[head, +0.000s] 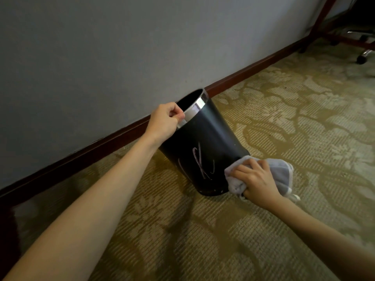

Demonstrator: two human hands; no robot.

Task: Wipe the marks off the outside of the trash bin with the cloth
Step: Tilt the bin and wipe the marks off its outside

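A black trash bin [211,134] with a silver rim band stands tilted on the carpet near the wall. Pale pinkish scribble marks [199,161] run down its lower front. My left hand [164,120] grips the silver rim at the bin's near-left edge, fingers curled over it. My right hand [256,177] holds a bunched grey-white cloth [282,173] and presses it against the bin's lower right side, just right of the marks. The cloth hides that part of the bin's base.
Patterned olive carpet [284,110] spreads all around. A grey wall [101,47] with a dark wood baseboard [101,145] runs behind the bin. A wooden frame [324,23] and office chair casters [363,57] sit at the far upper right.
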